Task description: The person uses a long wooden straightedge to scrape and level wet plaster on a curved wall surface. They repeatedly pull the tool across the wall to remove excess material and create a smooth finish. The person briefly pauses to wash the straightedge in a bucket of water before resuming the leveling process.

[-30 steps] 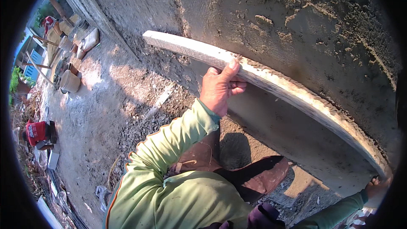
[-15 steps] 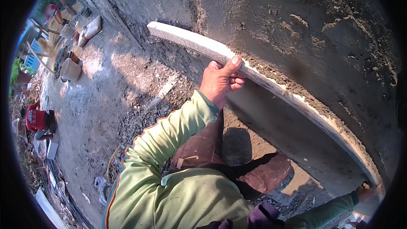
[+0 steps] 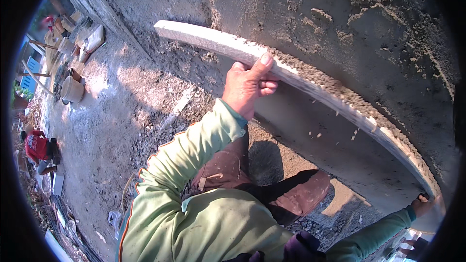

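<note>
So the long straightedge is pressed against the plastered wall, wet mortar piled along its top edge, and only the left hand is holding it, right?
Not quite. Both hands hold it: the head view shows the left hand gripping the straightedge near its middle and the right hand at its far lower end. The rest stands: it lies against the plastered wall with mortar along its top edge.

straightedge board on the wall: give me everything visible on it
The straightedge board is a long, pale, flat length, probably wood or metal under a crust of grey mortar. It lies pressed against the freshly plastered wall, slanting from upper left to lower right, with loose wet mortar heaped along its upper edge. The left hand grips it near the middle, thumb over the top; the right hand holds its far lower end.
</note>
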### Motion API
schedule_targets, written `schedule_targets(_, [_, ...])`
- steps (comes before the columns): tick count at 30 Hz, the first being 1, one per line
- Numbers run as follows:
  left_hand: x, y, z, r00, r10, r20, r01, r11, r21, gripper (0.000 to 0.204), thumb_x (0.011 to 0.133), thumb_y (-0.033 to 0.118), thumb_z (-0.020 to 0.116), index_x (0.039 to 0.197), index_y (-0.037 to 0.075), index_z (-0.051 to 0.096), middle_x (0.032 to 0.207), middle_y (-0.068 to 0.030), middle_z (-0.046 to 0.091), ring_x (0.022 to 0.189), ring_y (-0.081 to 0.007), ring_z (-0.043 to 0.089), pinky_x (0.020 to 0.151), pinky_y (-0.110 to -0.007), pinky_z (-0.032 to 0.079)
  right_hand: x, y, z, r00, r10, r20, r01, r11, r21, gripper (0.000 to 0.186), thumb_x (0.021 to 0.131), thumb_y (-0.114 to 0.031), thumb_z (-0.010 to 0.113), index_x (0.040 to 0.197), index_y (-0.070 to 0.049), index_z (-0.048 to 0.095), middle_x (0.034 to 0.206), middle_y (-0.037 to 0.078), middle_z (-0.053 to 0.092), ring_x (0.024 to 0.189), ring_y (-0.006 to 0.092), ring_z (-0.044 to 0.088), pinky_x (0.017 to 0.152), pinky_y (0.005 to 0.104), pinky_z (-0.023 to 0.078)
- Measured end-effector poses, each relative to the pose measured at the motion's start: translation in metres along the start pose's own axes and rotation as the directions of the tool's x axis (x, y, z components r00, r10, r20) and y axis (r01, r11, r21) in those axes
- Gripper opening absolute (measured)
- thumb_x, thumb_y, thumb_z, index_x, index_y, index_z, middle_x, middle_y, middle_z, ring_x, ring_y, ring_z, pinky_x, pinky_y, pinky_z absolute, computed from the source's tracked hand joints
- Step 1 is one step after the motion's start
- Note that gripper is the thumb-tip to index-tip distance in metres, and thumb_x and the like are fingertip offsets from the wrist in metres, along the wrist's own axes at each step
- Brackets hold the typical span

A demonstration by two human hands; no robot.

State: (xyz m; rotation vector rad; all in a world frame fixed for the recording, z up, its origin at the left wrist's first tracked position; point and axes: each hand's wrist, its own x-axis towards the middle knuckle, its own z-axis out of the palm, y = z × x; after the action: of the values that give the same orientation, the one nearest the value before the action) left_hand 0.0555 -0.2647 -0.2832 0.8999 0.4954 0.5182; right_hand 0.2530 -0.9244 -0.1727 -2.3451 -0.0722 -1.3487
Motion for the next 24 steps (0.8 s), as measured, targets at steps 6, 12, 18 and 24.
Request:
schedule_targets(6, [0.044,0.027,-0.095,0.965,-0.102,-0.242,0.09,0.994,-0.06,0.042,0.093,0.048,0.062,0.098,0.006,0.057,0.078,-0.0061,0.061,0.071,-0.0172,0.062,0.064,-0.031,0.056,-0.095,-0.057,0.061,0.995,0.097,-0.031,-0.075,0.904,0.421,0.071,0.076,0.01,0.053,0.144,-0.006,0.04,0.096,0.009,0.054,0.062,0.0092,0.049,0.055,0.019,0.042])
schedule_targets(12, [0.0,0.008,0.009,0.989,0.126,0.078,-0.114,0.984,-0.139,0.048,0.083,0.04,0.077,0.099,0.002,0.052,0.078,-0.0108,0.062,0.06,-0.0153,0.062,0.052,-0.027,0.055,-0.006,0.002,0.019,0.997,-0.074,0.003,0.068,0.933,0.353,0.071,0.077,0.007,0.055,0.145,-0.009,0.039,0.087,0.005,0.053,0.062,0.0089,0.049,0.057,0.019,0.043])
schedule_targets(18, [0.02,-0.002,-0.039,0.997,0.066,0.027,-0.06,0.984,-0.166,0.046,0.087,0.042,0.072,0.095,0.003,0.049,0.083,-0.0113,0.06,0.061,-0.0187,0.063,0.051,-0.028,0.055,-0.011,-0.006,0.012,0.988,0.148,-0.03,-0.115,0.864,0.49,0.061,0.09,-0.01,0.055,0.147,-0.005,0.033,0.095,0.006,0.053,0.066,0.0096,0.052,0.058,0.0197,0.045])
schedule_targets(24, [0.083,0.015,-0.139,0.978,-0.081,-0.194,0.055,0.99,-0.132,0.045,0.086,0.052,0.068,0.098,0.012,0.053,0.08,-0.0017,0.056,0.075,-0.018,0.054,0.072,-0.036,0.051,-0.149,-0.133,0.096,0.87,0.491,0.044,-0.437,0.726,0.532,0.083,0.095,-0.033,0.055,0.153,0.003,0.008,0.154,0.019,0.024,0.094,0.0174,0.057,0.059,0.0206,0.05])
